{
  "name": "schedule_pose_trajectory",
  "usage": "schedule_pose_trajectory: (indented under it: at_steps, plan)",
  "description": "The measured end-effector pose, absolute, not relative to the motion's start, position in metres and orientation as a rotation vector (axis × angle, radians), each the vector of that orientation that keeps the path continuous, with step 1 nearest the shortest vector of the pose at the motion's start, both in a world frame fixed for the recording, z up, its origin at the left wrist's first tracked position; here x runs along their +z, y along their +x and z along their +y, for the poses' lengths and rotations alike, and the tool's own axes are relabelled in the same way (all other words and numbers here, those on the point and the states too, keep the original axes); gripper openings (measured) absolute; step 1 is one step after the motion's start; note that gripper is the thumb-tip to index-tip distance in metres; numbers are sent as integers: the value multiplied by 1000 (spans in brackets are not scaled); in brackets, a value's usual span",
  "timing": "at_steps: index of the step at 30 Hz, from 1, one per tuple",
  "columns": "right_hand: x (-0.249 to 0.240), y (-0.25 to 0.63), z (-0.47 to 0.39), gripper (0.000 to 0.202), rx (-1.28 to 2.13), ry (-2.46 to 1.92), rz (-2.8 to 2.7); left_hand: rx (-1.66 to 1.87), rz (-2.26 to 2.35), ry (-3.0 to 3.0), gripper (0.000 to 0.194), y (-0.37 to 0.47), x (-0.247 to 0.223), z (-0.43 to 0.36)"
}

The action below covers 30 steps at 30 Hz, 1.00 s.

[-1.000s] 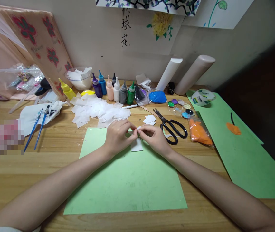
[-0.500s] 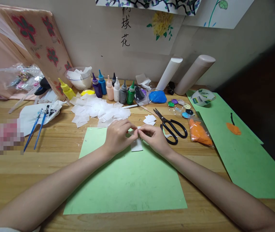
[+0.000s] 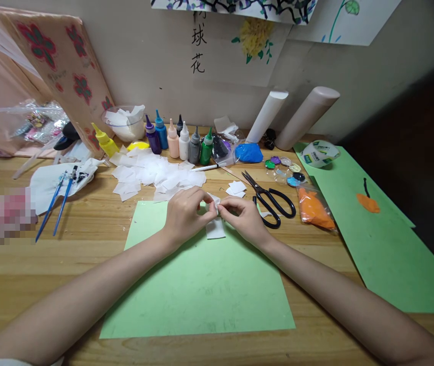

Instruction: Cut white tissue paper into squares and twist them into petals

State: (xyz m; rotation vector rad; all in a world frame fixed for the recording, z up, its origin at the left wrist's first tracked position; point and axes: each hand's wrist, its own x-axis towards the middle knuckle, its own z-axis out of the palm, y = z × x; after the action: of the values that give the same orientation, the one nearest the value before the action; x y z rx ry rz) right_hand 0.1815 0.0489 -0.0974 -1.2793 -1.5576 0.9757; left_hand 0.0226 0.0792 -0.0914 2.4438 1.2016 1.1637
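Above the far edge of a green sheet [image 3: 202,290], my left hand [image 3: 187,213] and my right hand [image 3: 244,218] meet fingertip to fingertip. Both pinch a small piece of white paper [image 3: 216,201] between thumbs and forefingers. Beneath them, a flat white paper piece [image 3: 216,230] lies on the sheet, its upper part hidden by the fingers. A few white paper squares [image 3: 236,189] rest on the wood just beyond my right hand. To its right lie black-handled scissors [image 3: 269,197], slightly open.
Many white tissue pieces [image 3: 156,173] are spread behind my left hand. Several paint bottles [image 3: 183,143] stand near the wall. Two blue brushes [image 3: 63,203] lie on a cloth at left. Orange clay in a bag [image 3: 315,209] and more green sheets [image 3: 403,254] are at right.
More of the pinched white paper shows above the fingertips, standing up between them. Both hands have stayed in almost the same place.
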Motion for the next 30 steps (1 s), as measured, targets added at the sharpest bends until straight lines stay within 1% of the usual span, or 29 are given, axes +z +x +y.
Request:
schedule_pose_trajectory:
  at_steps: [11, 16, 19, 20, 22, 26, 30]
  plan:
    - [-96, 184, 52, 17, 924, -1338, -1377, 1149, 1343, 2005, 5, 21, -90, 86]
    - [-98, 186, 54, 22, 916, -1360, -1277, 1277, 1564, 1887, 5, 14, -94, 99]
    - [-99, 186, 54, 22, 949, -1356, -1310, 1351, 1698, 1945, 2, 9, -96, 105]
    - [-100, 186, 54, 22, 961, -1354, -1332, 1375, 1695, 1990, 4, 9, -96, 105]
    - [-100, 185, 54, 21, 991, -1336, -1366, 1376, 1571, 2145, 10, 11, -94, 101]
    - [-98, 184, 53, 19, 1044, -1273, -1425, 1108, 1145, 2476, 8, 17, -90, 90]
    - [-98, 183, 52, 18, 1039, -1267, -1472, 1034, 1127, 2399, 11, 18, -91, 89]
